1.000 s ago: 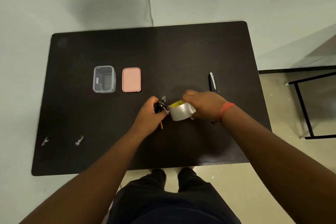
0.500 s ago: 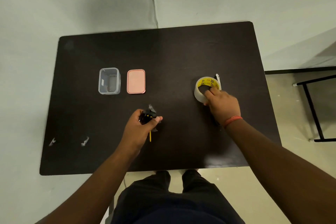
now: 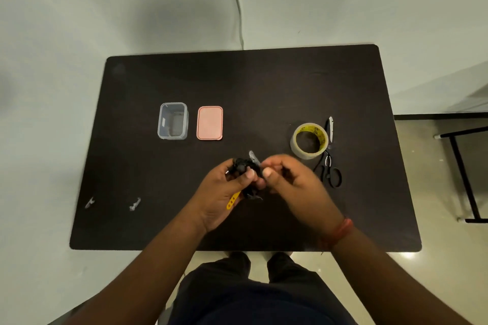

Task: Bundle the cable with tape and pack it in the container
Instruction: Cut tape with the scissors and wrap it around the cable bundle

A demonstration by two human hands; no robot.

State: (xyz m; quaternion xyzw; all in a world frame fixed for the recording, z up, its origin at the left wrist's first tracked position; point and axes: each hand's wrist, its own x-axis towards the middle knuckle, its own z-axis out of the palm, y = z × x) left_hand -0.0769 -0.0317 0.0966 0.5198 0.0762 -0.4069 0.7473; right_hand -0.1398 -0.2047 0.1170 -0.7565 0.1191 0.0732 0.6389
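Observation:
My left hand [image 3: 224, 192] grips a coiled black cable bundle [image 3: 244, 165] above the middle of the dark table [image 3: 264, 82]. A yellow strap [image 3: 233, 200] hangs from the bundle below my palm. A strip of clear tape [image 3: 254, 157] sticks up from the bundle's top. My right hand [image 3: 293, 179] meets the bundle from the right, its fingertips pinching at the tape end. The tape roll [image 3: 309, 140], clear with a yellow core, lies flat to the right. The clear container [image 3: 173, 121] stands open at the left with its pink lid [image 3: 210, 123] lying beside it.
Black-handled scissors [image 3: 328, 169] lie just right of the tape roll, blades pointing away from me. Two small crumpled tape scraps [image 3: 134, 204] sit near the table's front left edge. A black metal frame [image 3: 464, 174] stands on the floor to the right.
My right hand put the tape roll down by the scissors and came back to the cable bundle. My left hand kept hold of the bundle.

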